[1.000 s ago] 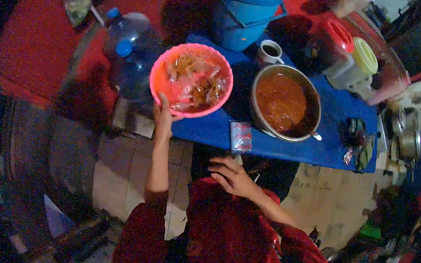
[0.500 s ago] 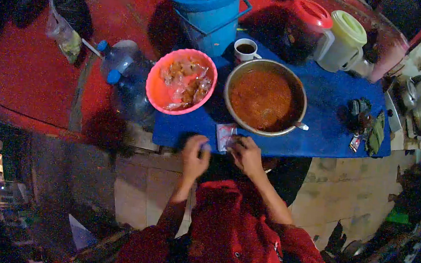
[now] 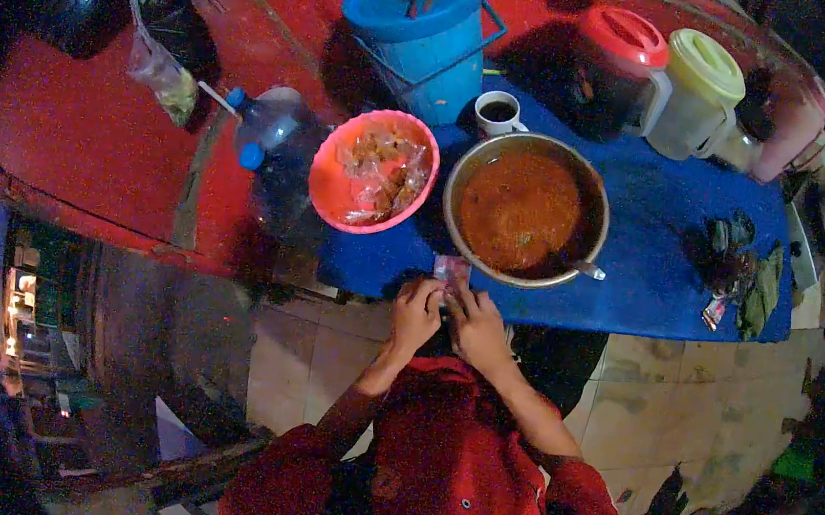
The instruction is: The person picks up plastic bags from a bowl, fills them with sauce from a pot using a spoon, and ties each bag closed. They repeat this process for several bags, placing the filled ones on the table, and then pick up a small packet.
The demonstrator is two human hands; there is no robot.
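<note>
Left hand and right hand half-curled, fingertips at near end of small rectangular pink-white packet, likely steadying it; pinch or touch: cannot tell. Round silver metal basin beyond right hand, within reach.

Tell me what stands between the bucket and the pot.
A white cup of dark liquid stands between the bucket and the pot, as the head view shows.
</note>
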